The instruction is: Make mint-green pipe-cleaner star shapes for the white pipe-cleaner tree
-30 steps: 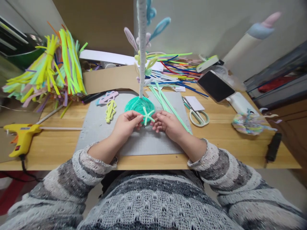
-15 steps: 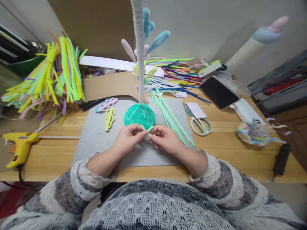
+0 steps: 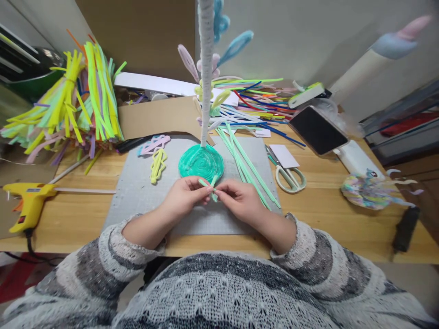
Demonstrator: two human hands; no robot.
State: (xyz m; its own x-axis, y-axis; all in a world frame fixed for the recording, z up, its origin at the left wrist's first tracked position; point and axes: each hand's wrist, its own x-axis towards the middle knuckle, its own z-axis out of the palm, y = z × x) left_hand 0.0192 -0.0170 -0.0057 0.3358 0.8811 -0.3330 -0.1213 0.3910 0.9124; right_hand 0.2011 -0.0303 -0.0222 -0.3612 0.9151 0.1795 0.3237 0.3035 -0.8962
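Both my hands meet over the grey mat, pinching a short, bent mint-green pipe cleaner (image 3: 214, 181). My left hand (image 3: 188, 194) grips it between thumb and forefinger, and my right hand (image 3: 239, 196) pinches it from the other side. Just beyond my fingers sits a round green coiled base (image 3: 200, 162), with a tall white wrapped stem (image 3: 206, 77) rising from it, bearing pastel loops. Long mint-green pipe cleaners (image 3: 245, 162) lie right of the base. To its left are a yellow zigzag pipe-cleaner piece (image 3: 158, 167) and a pink-and-blue one (image 3: 154, 145).
Scissors (image 3: 288, 177) lie beside a white card (image 3: 284, 156) on the right, near a black-screened phone (image 3: 318, 130). A yellow glue gun (image 3: 29, 201) rests at the left. Bundled pipe cleaners (image 3: 68, 100) stand back left; loose colourful ones (image 3: 264, 103) are heaped behind.
The small mint-green pipe cleaner has turned between my fingers, and one end now points up and away. The view has shifted slightly; my hands stay in nearly the same place.
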